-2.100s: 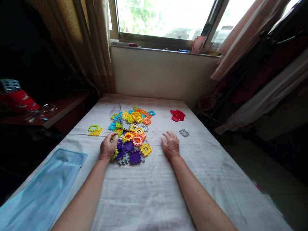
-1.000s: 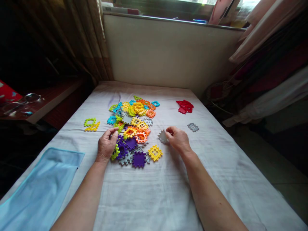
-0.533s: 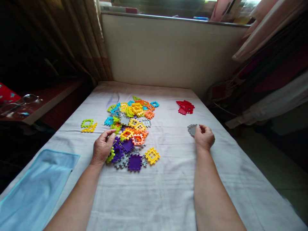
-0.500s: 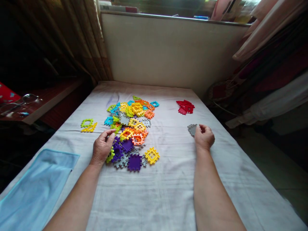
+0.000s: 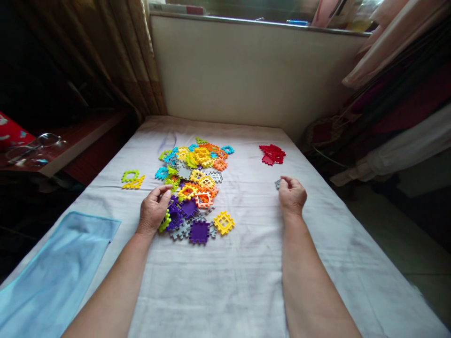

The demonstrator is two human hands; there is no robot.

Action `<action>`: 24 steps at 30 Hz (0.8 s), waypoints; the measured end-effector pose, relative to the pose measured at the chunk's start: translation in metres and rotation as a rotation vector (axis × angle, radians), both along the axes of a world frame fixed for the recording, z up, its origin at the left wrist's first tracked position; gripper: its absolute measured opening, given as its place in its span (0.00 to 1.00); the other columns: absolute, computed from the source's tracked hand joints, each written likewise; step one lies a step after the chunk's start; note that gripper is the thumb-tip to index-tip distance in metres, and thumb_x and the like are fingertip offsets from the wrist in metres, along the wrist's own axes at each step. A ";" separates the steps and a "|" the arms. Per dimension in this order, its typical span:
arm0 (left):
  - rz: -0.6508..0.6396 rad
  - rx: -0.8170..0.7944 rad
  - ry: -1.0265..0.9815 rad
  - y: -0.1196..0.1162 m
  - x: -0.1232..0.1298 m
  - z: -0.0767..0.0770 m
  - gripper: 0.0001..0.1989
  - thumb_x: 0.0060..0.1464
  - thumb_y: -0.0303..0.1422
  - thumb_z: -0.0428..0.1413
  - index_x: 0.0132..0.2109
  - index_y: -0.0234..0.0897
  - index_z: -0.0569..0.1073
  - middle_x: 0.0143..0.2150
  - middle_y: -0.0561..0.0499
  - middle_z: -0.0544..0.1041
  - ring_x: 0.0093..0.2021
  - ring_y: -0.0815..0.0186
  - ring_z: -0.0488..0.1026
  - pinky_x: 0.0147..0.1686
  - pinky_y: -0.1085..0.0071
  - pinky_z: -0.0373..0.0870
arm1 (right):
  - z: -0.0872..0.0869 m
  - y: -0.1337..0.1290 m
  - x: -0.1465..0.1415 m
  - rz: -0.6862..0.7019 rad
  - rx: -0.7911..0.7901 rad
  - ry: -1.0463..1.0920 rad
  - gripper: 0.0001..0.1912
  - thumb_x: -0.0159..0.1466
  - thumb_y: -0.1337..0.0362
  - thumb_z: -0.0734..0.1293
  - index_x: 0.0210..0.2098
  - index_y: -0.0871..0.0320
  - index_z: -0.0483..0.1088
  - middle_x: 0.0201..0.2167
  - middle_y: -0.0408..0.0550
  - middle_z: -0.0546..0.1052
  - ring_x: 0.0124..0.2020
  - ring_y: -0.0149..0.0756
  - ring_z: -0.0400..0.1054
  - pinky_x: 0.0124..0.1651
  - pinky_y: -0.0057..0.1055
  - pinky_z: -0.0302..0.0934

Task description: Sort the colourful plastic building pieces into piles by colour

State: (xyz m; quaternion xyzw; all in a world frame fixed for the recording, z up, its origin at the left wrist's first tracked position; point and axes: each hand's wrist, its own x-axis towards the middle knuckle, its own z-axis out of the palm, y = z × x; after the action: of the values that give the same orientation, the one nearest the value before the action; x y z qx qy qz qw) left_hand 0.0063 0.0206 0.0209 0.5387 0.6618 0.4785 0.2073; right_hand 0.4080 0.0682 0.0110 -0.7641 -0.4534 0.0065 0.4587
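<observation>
My right hand (image 5: 293, 194) is closed, right of the pile, with fingers curled around a grey interlocking tile (image 5: 277, 184). Only the tile's toothed left edge shows; the rest is behind the fingers. At the pile's left side rests my left hand (image 5: 153, 210), its thumb and fingers slightly apart near the green and purple tiles, with nothing visible between them. The pile mixes purple (image 5: 199, 232), yellow (image 5: 224, 223), orange (image 5: 204, 200), blue and green plastic tiles, some solid and some window-shaped. Beyond my right hand lies a small group of red tiles (image 5: 272, 154).
A green frame tile (image 5: 130, 176) and a yellow tile (image 5: 134, 182) lie left of the pile. Light blue cloth (image 5: 70, 263) covers the near left of the white sheet (image 5: 211, 291). Eyeglasses (image 5: 49, 140) sit on a wooden ledge. A wall panel borders the far edge.
My right hand has moved a little left and turned, so less of the grey tile shows. My left hand stays beside the pile. The whole view has shifted slightly.
</observation>
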 end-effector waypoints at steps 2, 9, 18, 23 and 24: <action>0.003 0.003 0.004 0.000 0.001 0.001 0.24 0.49 0.49 0.53 0.44 0.37 0.79 0.36 0.48 0.80 0.36 0.62 0.74 0.37 0.68 0.70 | 0.004 0.001 -0.014 0.158 -0.062 0.076 0.19 0.58 0.55 0.61 0.39 0.59 0.78 0.29 0.50 0.80 0.29 0.38 0.70 0.39 0.34 0.65; 0.001 -0.004 0.000 0.000 0.002 0.001 0.24 0.49 0.49 0.52 0.44 0.37 0.79 0.34 0.49 0.79 0.34 0.62 0.73 0.35 0.69 0.70 | 0.014 -0.006 -0.079 0.616 -0.211 0.081 0.14 0.59 0.58 0.64 0.37 0.56 0.79 0.29 0.46 0.81 0.29 0.35 0.72 0.37 0.30 0.65; -0.010 0.015 -0.014 0.000 0.002 0.002 0.23 0.49 0.49 0.52 0.42 0.37 0.79 0.33 0.49 0.79 0.36 0.61 0.74 0.35 0.69 0.70 | 0.027 -0.026 -0.125 1.041 -0.453 -0.073 0.07 0.59 0.63 0.68 0.31 0.55 0.80 0.26 0.41 0.78 0.27 0.29 0.67 0.31 0.25 0.57; -0.011 0.005 -0.005 0.000 0.003 0.004 0.23 0.49 0.48 0.52 0.42 0.37 0.79 0.35 0.48 0.80 0.35 0.62 0.74 0.35 0.69 0.70 | 0.024 -0.029 -0.136 1.140 -0.436 -0.150 0.11 0.59 0.66 0.70 0.40 0.50 0.82 0.34 0.42 0.79 0.29 0.27 0.68 0.33 0.23 0.58; -0.013 0.004 0.000 0.000 0.004 0.005 0.23 0.49 0.48 0.52 0.42 0.37 0.79 0.36 0.48 0.81 0.35 0.62 0.74 0.35 0.69 0.70 | 0.025 -0.030 -0.138 1.147 -0.439 -0.169 0.12 0.59 0.66 0.70 0.41 0.50 0.81 0.34 0.42 0.78 0.30 0.27 0.68 0.34 0.23 0.58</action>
State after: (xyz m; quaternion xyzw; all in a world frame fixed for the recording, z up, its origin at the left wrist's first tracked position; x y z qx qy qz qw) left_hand 0.0098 0.0202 0.0255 0.5431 0.6575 0.4784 0.2094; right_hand 0.2700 0.0379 0.0355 -0.4734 -0.8147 0.2845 0.1768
